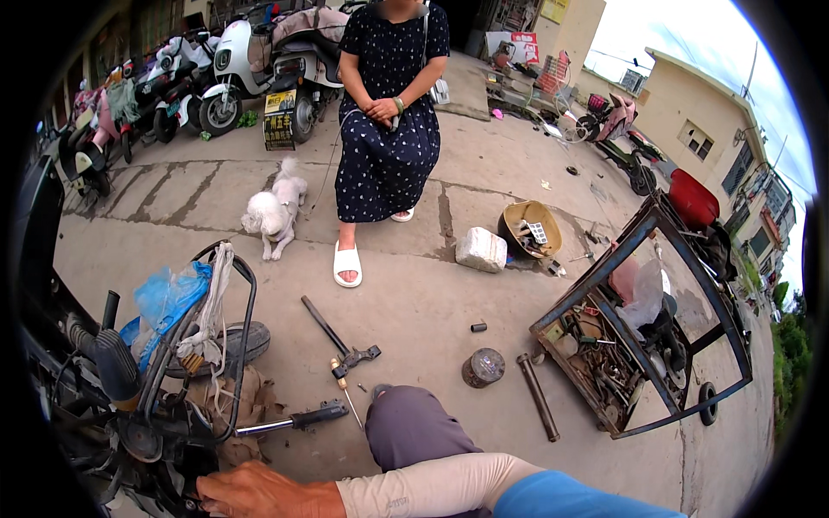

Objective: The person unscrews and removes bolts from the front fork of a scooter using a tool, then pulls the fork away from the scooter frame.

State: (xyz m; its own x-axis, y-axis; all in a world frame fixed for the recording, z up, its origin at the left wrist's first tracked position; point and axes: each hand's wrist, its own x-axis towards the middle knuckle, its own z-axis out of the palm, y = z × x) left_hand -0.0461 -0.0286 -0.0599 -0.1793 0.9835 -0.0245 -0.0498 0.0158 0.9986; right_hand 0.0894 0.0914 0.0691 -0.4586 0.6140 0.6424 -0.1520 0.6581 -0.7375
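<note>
My right hand (263, 494) reaches in from the lower right in a pale arm sleeve and rests against the dark parts of a partly stripped scooter (142, 440). Its fingertips close on something among those parts that I cannot make out. Just beyond the hand lies a chrome rod with a black end (294, 420). Next to that are a screwdriver (339, 375) with a yellowish handle and a dark metal bar with a bracket-like end (328, 326). A blue plastic bag (173, 298) and pale cords (211, 311) hang on the scooter's rack. My left hand is out of view.
A round tin (484, 368), a metal tube (538, 399) and a metal-framed crate of tools (604, 380) lie to the right. Farther off are a white block (481, 250) and a tan basin (546, 216). A person (390, 155) and a white dog (275, 211) are ahead.
</note>
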